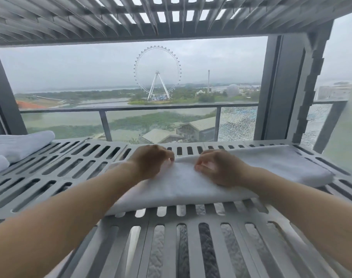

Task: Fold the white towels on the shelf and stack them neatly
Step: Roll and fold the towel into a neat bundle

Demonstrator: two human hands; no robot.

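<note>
A white towel, folded into a long band, lies across the middle of the grey slatted shelf. My left hand rests on its left part with the fingers curled and pinching the cloth at the far edge. Close beside it, my right hand pinches the same edge with thumb and fingertips. The towel's right end reaches toward the shelf's right side. More white towels lie bunched at the shelf's far left.
Another slatted shelf hangs low overhead. A grey upright post stands at the back right. Behind the shelf is a window with a balcony railing. Something pale leans at the right edge.
</note>
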